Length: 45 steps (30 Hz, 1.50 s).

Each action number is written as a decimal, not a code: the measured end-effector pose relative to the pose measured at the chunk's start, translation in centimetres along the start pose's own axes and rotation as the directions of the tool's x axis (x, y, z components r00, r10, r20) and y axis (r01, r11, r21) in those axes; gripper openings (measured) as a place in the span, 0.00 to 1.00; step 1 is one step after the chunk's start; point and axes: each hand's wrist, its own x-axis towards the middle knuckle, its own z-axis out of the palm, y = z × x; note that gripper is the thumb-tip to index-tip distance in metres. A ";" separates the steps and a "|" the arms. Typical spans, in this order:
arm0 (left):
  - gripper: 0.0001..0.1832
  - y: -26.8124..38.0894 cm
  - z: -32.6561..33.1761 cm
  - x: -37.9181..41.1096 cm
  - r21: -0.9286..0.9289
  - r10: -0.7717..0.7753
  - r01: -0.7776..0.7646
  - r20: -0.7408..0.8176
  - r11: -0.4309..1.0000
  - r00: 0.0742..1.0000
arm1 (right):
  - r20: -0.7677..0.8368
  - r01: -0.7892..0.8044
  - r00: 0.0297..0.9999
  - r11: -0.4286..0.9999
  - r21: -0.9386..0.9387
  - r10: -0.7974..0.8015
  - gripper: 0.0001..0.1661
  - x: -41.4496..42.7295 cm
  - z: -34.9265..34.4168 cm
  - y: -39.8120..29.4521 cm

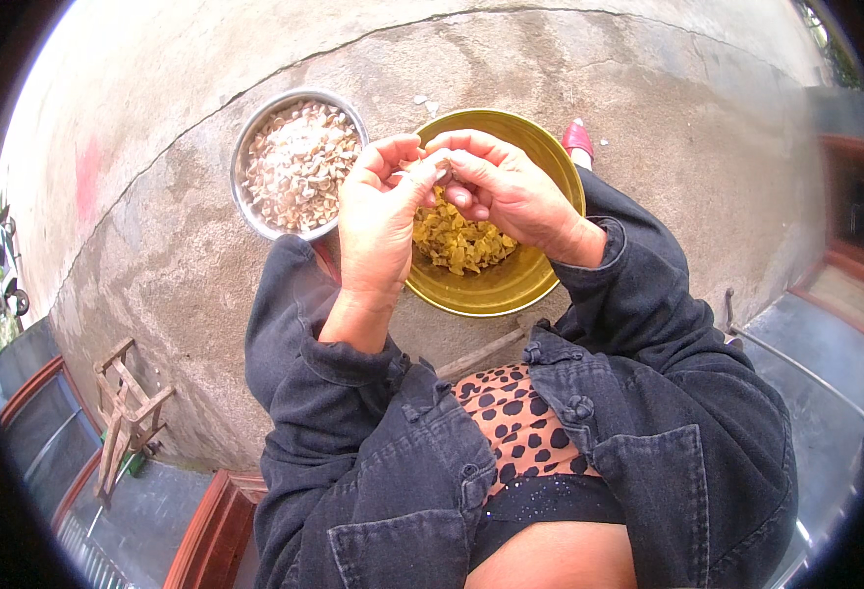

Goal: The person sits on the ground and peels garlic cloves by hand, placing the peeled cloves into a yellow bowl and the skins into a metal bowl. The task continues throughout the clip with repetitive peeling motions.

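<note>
Both my hands meet above the left part of a large yellow metal basin (491, 298). Between the fingertips of my left hand (388, 184) and my right hand (509, 191) is a small pale piece (442, 165), mostly covered by the fingers; what it is cannot be told. Thin flakes or peelings (461, 239), tinted yellow in the basin, lie in a heap at its bottom. To the left, close to my left hand, a round steel bowl (237, 173) is filled with many small whitish-beige pieces (299, 166), perhaps garlic cloves or bulbs.
Rough concrete ground (204, 258) with a long crack surrounds the basin. A few white scraps (432, 107) lie beyond its rim. One red shoe (578, 138) shows at the basin's right. A wooden folding frame (128, 408) stands at the lower left, by a red-framed doorway (215, 526).
</note>
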 end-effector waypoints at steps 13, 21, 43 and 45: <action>0.05 0.0 -1.1 0.3 -0.048 -0.138 0.142 0.084 0.989 0.987 | 0.016 0.189 0.981 0.952 -0.241 -0.191 0.16 -0.2 0.8 -0.7; 0.06 0.4 -0.6 0.1 0.018 -0.191 0.190 0.120 0.982 0.974 | 0.017 0.143 0.990 0.968 -0.205 -0.142 0.16 -0.4 0.7 -1.1; 0.11 0.2 -0.5 0.1 0.255 -0.147 0.110 0.131 0.961 0.980 | 0.062 0.286 0.953 0.811 -0.510 -0.297 0.13 -0.2 0.9 -1.1; 0.11 -0.1 -0.3 0.1 0.316 -0.074 0.032 0.120 0.948 0.990 | 0.007 0.223 0.965 0.809 -0.543 -0.262 0.13 -0.4 0.8 -1.4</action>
